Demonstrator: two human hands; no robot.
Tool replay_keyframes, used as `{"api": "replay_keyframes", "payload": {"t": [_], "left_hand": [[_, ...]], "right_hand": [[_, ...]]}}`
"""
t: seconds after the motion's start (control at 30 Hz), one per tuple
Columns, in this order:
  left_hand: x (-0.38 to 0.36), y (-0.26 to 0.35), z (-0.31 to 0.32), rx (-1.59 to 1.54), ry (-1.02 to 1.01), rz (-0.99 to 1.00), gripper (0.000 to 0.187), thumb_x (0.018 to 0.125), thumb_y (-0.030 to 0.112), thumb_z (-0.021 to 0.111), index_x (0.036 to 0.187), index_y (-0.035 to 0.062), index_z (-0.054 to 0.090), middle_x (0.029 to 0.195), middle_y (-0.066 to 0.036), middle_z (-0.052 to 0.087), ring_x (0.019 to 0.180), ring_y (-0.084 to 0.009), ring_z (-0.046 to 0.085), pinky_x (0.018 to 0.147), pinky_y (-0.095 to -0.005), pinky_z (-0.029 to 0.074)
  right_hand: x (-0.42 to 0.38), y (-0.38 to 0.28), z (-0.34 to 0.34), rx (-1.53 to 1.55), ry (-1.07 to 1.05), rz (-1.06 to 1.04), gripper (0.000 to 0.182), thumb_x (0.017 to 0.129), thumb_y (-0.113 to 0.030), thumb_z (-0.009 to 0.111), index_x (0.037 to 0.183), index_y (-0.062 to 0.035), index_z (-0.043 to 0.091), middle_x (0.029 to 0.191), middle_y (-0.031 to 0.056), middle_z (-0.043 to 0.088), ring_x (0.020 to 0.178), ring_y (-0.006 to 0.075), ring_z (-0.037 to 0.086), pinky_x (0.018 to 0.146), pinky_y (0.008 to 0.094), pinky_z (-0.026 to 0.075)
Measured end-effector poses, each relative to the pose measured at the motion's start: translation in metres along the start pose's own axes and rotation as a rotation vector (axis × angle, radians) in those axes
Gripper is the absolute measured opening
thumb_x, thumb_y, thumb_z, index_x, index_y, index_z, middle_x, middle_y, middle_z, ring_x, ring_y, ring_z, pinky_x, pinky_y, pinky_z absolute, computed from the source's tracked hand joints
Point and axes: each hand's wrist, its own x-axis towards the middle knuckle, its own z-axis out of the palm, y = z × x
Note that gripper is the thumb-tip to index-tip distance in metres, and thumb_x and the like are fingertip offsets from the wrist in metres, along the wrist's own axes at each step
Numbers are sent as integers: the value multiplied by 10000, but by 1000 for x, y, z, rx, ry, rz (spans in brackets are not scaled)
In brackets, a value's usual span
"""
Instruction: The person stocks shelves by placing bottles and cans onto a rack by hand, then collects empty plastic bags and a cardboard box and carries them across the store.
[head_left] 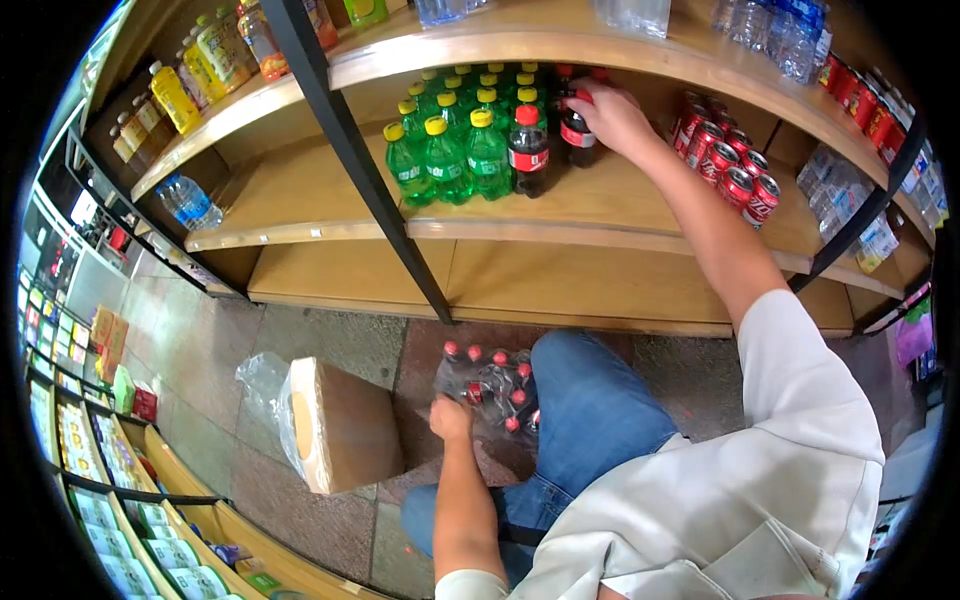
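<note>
Up on the middle shelf, my right hand (612, 118) is closed around the top of a cola bottle (577, 140), which stands upright. Just left of it is another cola bottle (529, 152) with a red cap. Rows of green soda bottles (444, 160) with yellow caps stand further left. Down by my knee, my left hand (452, 417) is closed at the edge of the clear plastic wrap (455, 378) around a pack of red-capped cola bottles (499, 358) on the floor. The fingertips of my left hand are partly hidden.
Red soda cans (737, 187) sit right of my right hand. A cardboard box (345, 425) with plastic film stands on the floor at left. The shelf's black post (365, 170) and upper shelf edge (520, 48) are close to the bottles. Low shelves of packages (130, 540) line the lower left.
</note>
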Motion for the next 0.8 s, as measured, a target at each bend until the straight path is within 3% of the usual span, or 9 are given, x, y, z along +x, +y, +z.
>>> {"api": "replay_keyframes", "payload": {"t": [0.27,0.4,0.47,0.53,0.6,0.67,0.7,0.77,0.8], "left_hand": [[-8,10,-33,-29,-51,-43,413,784,342,744,1018,11,664,1043,-209,694,976,-385,668,840,-482,524],[-4,1,-25,-2,-26,3,392,788,365,721,985,30,669,997,-198,702,970,-371,669,841,-471,534],[-1,0,-20,-26,-32,2,278,807,266,684,992,59,707,1027,-195,708,991,-364,677,861,-457,539],[-2,4,-22,-29,-15,-34,242,816,216,600,929,56,744,1010,-218,707,987,-379,683,847,-462,549],[0,14,-37,-50,-81,-109,279,810,193,577,976,39,740,1023,-235,697,996,-403,673,859,-472,540],[4,15,-35,-63,-83,-147,269,800,190,608,990,54,742,1035,-227,700,1024,-388,670,893,-468,528],[6,15,-35,-67,-98,-149,263,795,188,618,985,55,742,1030,-224,703,1018,-385,672,895,-467,527],[2,20,-42,-65,-113,-155,257,790,185,627,980,55,742,1025,-221,705,1012,-381,675,896,-466,527],[-2,24,-49,-71,-108,-131,253,787,195,638,968,52,741,1015,-217,707,996,-379,679,885,-460,531]], "right_hand": [[39,37,55,-39,-37,178,434,940,-384,566,1250,-81,596,1068,233,673,1003,406,638,891,493,498],[26,53,65,-86,96,155,481,944,-404,581,1308,-91,555,1156,211,661,1041,408,636,906,464,510],[11,20,31,-182,51,264,401,957,-289,595,1273,-44,569,1151,193,675,1013,337,669,882,417,527],[-29,-38,6,482,196,134,269,953,-138,589,1182,2,603,1089,152,693,998,232,665,885,353,520],[-86,-93,3,684,58,-203,214,924,0,514,1111,8,617,1045,108,685,1007,164,633,920,317,495],[-163,-162,11,902,-483,-121,329,801,103,415,1018,12,646,1038,112,681,1004,201,633,962,348,478],[-196,-181,41,976,-720,-180,329,774,108,433,994,6,657,1047,131,685,972,241,648,932,363,498],[-251,-205,107,761,-1093,-429,306,780,33,472,1017,-5,662,1024,227,677,954,373,659,849,425,530],[-268,-222,128,643,-1298,-340,307,783,7,481,1025,1,670,995,250,673,946,411,646,820,464,526]]}}
